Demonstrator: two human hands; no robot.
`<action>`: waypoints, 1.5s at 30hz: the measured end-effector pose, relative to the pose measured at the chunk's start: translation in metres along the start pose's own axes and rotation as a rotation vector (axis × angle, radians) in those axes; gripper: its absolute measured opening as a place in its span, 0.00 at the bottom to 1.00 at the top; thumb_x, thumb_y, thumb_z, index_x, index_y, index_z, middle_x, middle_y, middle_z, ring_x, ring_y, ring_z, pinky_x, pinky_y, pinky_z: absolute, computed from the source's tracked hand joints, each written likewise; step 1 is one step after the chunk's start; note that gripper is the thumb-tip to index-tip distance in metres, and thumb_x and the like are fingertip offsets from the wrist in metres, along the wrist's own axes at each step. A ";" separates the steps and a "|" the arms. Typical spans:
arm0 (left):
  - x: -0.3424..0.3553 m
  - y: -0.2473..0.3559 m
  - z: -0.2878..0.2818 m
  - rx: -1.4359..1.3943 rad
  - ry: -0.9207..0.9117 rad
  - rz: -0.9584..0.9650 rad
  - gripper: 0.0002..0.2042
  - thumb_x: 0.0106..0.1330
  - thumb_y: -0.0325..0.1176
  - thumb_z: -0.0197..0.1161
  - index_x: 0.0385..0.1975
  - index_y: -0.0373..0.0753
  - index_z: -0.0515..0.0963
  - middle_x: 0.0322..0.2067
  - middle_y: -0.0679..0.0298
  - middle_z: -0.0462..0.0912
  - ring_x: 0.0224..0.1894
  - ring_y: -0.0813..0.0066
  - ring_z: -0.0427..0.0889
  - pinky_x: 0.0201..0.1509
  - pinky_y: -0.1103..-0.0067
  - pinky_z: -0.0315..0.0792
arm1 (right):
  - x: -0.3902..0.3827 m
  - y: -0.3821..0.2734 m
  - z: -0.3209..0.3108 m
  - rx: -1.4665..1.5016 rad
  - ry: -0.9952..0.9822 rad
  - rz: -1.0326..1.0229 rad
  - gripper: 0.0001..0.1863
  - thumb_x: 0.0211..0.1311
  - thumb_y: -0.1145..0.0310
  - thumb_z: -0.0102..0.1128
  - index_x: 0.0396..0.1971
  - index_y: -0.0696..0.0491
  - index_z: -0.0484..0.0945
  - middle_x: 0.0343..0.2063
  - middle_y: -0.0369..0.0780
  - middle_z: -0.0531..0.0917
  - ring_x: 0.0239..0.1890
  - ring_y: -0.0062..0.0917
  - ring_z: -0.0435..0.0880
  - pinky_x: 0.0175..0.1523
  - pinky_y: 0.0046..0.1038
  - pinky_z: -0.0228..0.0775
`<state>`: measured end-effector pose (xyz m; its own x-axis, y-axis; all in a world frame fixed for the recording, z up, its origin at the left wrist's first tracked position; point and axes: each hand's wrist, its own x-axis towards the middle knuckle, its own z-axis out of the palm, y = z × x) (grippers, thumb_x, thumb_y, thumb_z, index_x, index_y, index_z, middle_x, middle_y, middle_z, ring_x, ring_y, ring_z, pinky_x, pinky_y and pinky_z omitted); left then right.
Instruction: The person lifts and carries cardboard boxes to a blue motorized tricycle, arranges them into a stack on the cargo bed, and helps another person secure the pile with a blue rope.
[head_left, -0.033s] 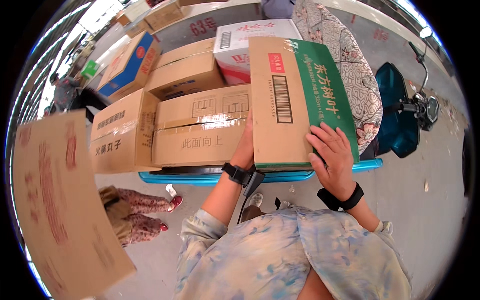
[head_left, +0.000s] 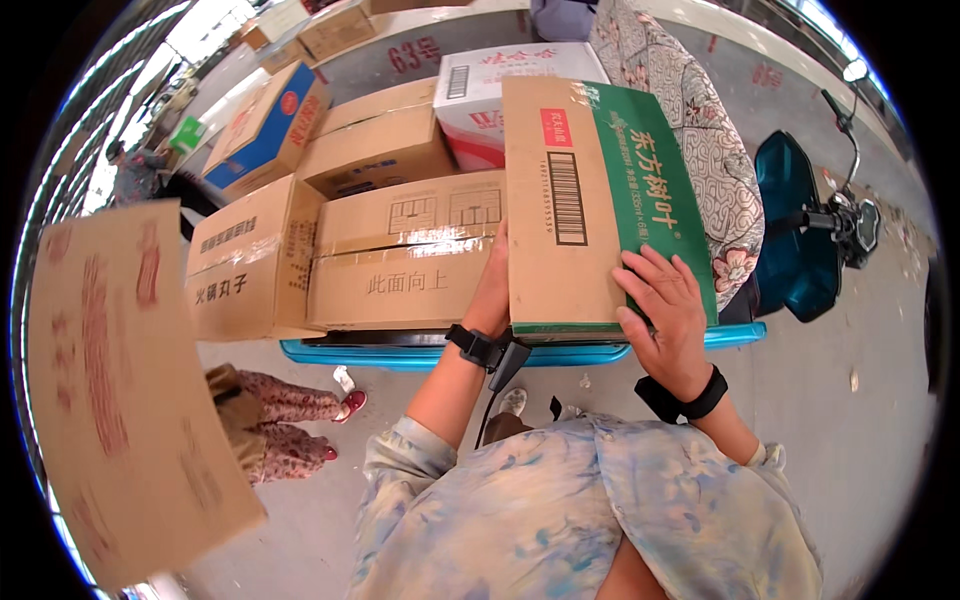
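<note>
A brown-and-green cardboard carton (head_left: 590, 215) stands in front of me on the loaded cargo bed, its barcode side facing up. My right hand (head_left: 665, 315) lies on its lower right, fingers stretched out and spread over the green and brown surface. Along the carton's left side is my left hand (head_left: 490, 295), its fingers hidden in the gap beside a brown taped carton (head_left: 408, 290). Black bands circle both my wrists; a small black device hangs by the left one.
More boxes share the blue vehicle's bed (head_left: 400, 355): a white-and-pink carton (head_left: 505, 75), a blue-and-orange one (head_left: 265, 125), brown ones. Patterned fabric (head_left: 690, 130) and handlebars (head_left: 850, 220) are on the right. At left, a large brown carton (head_left: 130, 400) partly hides another person (head_left: 290, 430).
The view has shifted very slightly, and the large carton at the left has dropped a little lower at its top edge. My hands keep their places on the green-and-brown carton.
</note>
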<state>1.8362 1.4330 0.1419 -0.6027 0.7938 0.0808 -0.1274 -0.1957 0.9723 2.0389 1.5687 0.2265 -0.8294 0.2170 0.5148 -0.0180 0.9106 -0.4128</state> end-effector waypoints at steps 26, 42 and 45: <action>-0.381 -0.008 -0.030 0.094 0.436 -0.256 0.23 0.68 0.39 0.54 0.58 0.32 0.66 0.54 0.55 0.73 0.57 0.72 0.70 0.60 0.80 0.62 | -0.102 -0.168 0.037 0.823 -0.590 -0.211 0.10 0.52 0.73 0.57 0.35 0.56 0.81 0.35 0.44 0.83 0.37 0.35 0.81 0.42 0.29 0.72; -0.827 0.055 -0.126 -0.032 1.354 -0.251 0.24 0.67 0.40 0.52 0.58 0.33 0.66 0.54 0.55 0.74 0.57 0.68 0.71 0.57 0.74 0.63 | -0.235 -0.345 0.389 0.003 -1.566 -0.643 0.22 0.56 0.48 0.51 0.43 0.46 0.80 0.40 0.44 0.82 0.44 0.40 0.79 0.51 0.37 0.69; -0.864 0.051 -0.133 -0.130 1.427 -0.250 0.24 0.67 0.40 0.51 0.59 0.33 0.65 0.54 0.55 0.73 0.57 0.67 0.72 0.58 0.73 0.63 | -0.254 -0.352 0.426 0.057 -1.518 -0.802 0.16 0.57 0.54 0.50 0.36 0.47 0.81 0.34 0.43 0.83 0.37 0.41 0.80 0.43 0.40 0.72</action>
<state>2.2455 0.6605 0.0926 -0.7996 -0.4067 -0.4418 -0.3668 -0.2518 0.8956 2.0178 1.0434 -0.0795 -0.3485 -0.7840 -0.5137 -0.6513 0.5967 -0.4689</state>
